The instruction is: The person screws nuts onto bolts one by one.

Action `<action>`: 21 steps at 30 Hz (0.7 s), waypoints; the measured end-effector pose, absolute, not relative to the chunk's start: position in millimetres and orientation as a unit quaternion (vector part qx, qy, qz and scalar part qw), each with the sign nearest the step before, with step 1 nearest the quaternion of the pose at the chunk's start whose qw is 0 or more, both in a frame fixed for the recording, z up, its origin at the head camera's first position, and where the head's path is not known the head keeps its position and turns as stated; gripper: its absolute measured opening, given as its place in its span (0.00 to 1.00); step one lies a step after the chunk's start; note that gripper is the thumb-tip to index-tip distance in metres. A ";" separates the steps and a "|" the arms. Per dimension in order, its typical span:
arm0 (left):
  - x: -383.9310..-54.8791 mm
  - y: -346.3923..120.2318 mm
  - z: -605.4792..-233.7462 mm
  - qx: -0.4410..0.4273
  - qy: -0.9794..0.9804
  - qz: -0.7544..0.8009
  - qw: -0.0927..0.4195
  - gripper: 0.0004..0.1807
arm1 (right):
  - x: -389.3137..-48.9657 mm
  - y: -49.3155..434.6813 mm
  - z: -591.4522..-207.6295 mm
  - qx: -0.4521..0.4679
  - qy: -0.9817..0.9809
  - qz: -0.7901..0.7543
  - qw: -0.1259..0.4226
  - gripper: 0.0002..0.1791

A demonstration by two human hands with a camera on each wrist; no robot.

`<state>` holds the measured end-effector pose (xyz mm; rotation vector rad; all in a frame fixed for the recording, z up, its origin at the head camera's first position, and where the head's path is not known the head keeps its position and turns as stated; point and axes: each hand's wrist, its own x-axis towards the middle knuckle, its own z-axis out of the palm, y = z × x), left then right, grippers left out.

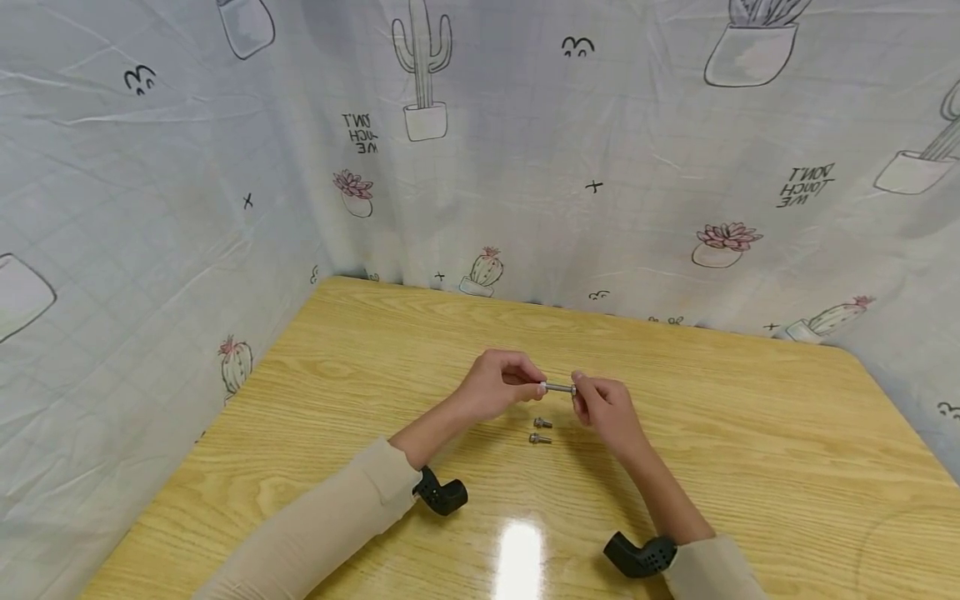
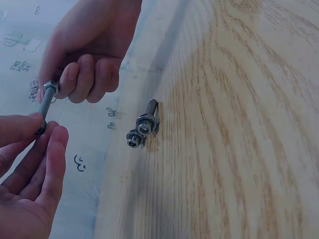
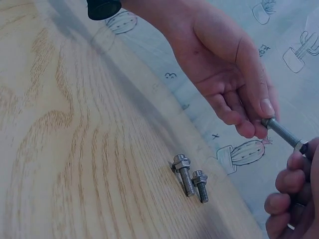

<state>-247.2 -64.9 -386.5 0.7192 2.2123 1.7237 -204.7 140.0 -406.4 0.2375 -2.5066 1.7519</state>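
Observation:
Level in the air above the table is a long threaded metal bolt [image 1: 558,387], held between both hands. My left hand [image 1: 495,390] pinches its head end between thumb and fingers. At the other end, my right hand [image 1: 609,410] holds a hex nut [image 2: 51,88] at the bolt's tip with thumb and index finger, the other fingers curled in. In the right wrist view a small bright spot shows among those curled fingers; what it is, I cannot tell. Below the hands, two shorter socket-head bolts [image 3: 183,174] [image 3: 200,185] with nuts or washers near their heads lie side by side.
The wood-grain table [image 1: 360,358] stretches out on all sides of the hands. A pale curtain [image 1: 510,150] printed with cacti hangs behind it and along the left. Black wrist-worn devices [image 1: 442,493] [image 1: 637,557] sit at both sleeve cuffs.

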 end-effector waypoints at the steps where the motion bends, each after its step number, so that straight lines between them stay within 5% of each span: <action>1: -247.5 -64.9 -387.4 0.246 0.758 0.591 0.122 0.04 | -205.0 139.9 -406.9 0.070 -0.817 0.571 0.038 0.34; 10: -248.0 -67.3 -387.8 0.216 0.762 0.600 0.109 0.05 | -203.8 142.7 -409.8 0.095 -0.812 0.571 0.076 0.17; 21: -248.5 -65.7 -385.6 0.205 0.767 0.598 0.113 0.05 | -203.6 144.8 -410.0 0.149 -0.817 0.546 0.111 0.13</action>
